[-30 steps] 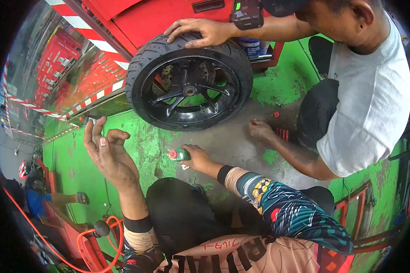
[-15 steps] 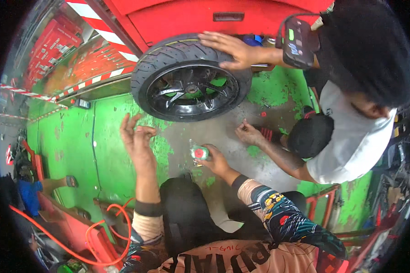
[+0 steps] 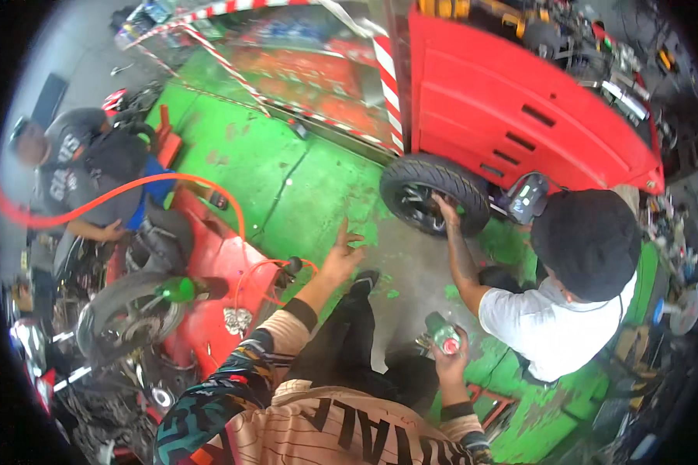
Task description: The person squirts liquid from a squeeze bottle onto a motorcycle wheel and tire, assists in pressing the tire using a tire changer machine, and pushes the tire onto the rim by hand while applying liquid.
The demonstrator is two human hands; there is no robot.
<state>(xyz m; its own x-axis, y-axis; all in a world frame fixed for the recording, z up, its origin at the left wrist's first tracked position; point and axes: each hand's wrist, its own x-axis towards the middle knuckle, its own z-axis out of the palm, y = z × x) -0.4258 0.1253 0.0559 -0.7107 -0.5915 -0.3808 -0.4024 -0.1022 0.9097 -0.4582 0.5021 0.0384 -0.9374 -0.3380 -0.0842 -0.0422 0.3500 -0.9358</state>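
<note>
Right hand (image 3: 451,359) has its fingers around the green bottle (image 3: 442,333), which has moved from in front of the black wheel (image 3: 416,203) to beside the right knee (image 3: 412,376), so bottle and wheel are now farther apart, while the left hand (image 3: 343,260) looks empty with loose fingers and the co-worker's hand (image 3: 445,211) is at the wheel.

This is a motorcycle repair workshop. A loose wheel (image 3: 416,200) with a treaded tyre stands by a big red cabinet (image 3: 473,97) topped with tools and parts. On the left, a partly seen motorcycle (image 3: 93,322) stands beside a red platform (image 3: 221,298), an orange hose (image 3: 180,177) looping over it. The green floor (image 3: 306,190) (its paint worn through in patches) and the jumbled parts (image 3: 678,198) along the right say the same.
</note>
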